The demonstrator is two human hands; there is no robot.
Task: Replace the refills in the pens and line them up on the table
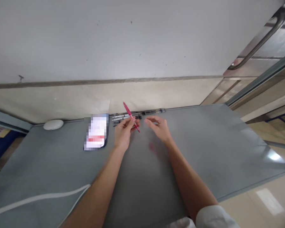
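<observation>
Red pen (127, 110) pinched in left hand (124, 131), tilted above bench (204, 142); right hand (158, 128) near it, fingers curved, thumb apart from them. Dark pens (154, 111) behind, along wall (137, 95); phone (96, 131) to their left

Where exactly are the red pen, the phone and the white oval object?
Red pen (128, 109): head view, on the barrel, toward its upper end in the picture.
Phone (97, 132): head view, on the middle of its pixelated screen.
White oval object (53, 124): head view, on the middle of its top.
</observation>
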